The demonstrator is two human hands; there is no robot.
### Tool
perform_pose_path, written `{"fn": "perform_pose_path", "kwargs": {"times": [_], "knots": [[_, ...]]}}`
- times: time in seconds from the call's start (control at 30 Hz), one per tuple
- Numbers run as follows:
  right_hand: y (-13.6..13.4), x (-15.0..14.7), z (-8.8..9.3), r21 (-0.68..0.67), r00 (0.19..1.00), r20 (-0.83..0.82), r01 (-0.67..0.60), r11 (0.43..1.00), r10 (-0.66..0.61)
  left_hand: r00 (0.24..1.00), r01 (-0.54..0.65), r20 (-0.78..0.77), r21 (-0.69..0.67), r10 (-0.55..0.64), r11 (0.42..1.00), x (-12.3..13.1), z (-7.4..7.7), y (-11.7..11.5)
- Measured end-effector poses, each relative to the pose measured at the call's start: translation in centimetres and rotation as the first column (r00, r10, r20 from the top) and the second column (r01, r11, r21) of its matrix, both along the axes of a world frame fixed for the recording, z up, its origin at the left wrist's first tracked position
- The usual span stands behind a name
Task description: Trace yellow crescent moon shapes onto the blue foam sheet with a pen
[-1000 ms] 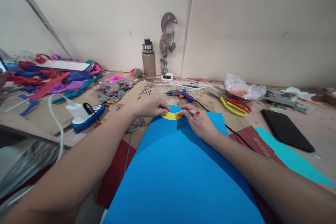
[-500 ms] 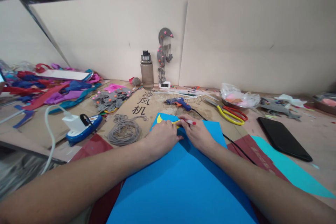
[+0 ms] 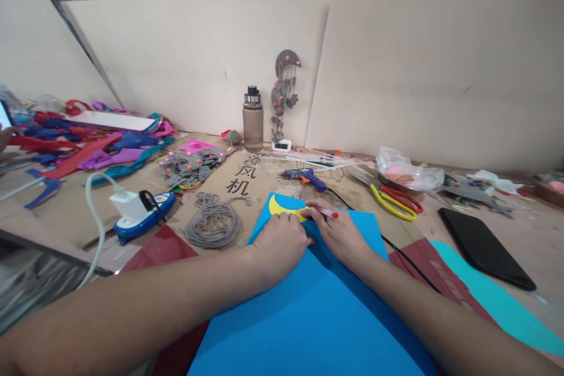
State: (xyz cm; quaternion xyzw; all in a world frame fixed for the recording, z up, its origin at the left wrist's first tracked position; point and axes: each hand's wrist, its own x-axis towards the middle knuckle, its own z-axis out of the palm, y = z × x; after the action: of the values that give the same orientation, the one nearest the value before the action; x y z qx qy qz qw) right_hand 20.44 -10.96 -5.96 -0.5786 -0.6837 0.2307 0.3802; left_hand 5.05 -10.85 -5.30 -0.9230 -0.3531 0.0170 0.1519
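Observation:
A large blue sheet (image 3: 317, 317) lies before me, with a yellow crescent cutout (image 3: 277, 205) flat on its far end. My left hand (image 3: 284, 247) is closed, its curled fingers pressing the crescent's near edge down against the sheet. Between the fingers of my right hand (image 3: 337, 232) is a pen with a red end (image 3: 328, 212), slanting over the crescent's right tip. The pen's point is hidden behind my fingers. Just beyond the sheet lies a blue glue gun (image 3: 308, 178), its black cord running off to the right.
Coiled grey cord (image 3: 214, 223) and a blue power strip (image 3: 147, 214) are at left. Yellow-handled scissors (image 3: 392, 204), a black phone (image 3: 484, 247) and turquoise sheet (image 3: 489, 299) lie right. A bottle (image 3: 252, 123) stands behind, near a grey moon hanging (image 3: 286, 79). Another person's hand (image 3: 5, 138) shows far left.
The view has shifted slightly, so everything sits a little farther right and lower. More of the yellow crescent shows past my left hand. Both hands keep nearly the same pose.

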Motion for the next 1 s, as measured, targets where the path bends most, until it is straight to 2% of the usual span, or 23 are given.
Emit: {"fn": "perform_pose_path", "kwargs": {"times": [0.33,0.57,1.0], "knots": [[-0.24,0.01,-0.05,-0.004,0.999,0.031,0.019,1.000,-0.019,1.000,-0.013,0.024,0.019,0.013,1.000,-0.02,-0.36,0.02],[-0.59,-0.30,0.29,0.010,1.000,-0.007,-0.015,1.000,0.015,0.999,-0.011,0.035,0.029,0.010,1.000,-0.12,-0.62,0.20],[-0.32,-0.36,-0.29,0.017,0.999,0.034,-0.007,1.000,0.007,0.999,-0.018,0.051,-0.003,0.018,1.000,-0.23,-0.51,0.24]]}}
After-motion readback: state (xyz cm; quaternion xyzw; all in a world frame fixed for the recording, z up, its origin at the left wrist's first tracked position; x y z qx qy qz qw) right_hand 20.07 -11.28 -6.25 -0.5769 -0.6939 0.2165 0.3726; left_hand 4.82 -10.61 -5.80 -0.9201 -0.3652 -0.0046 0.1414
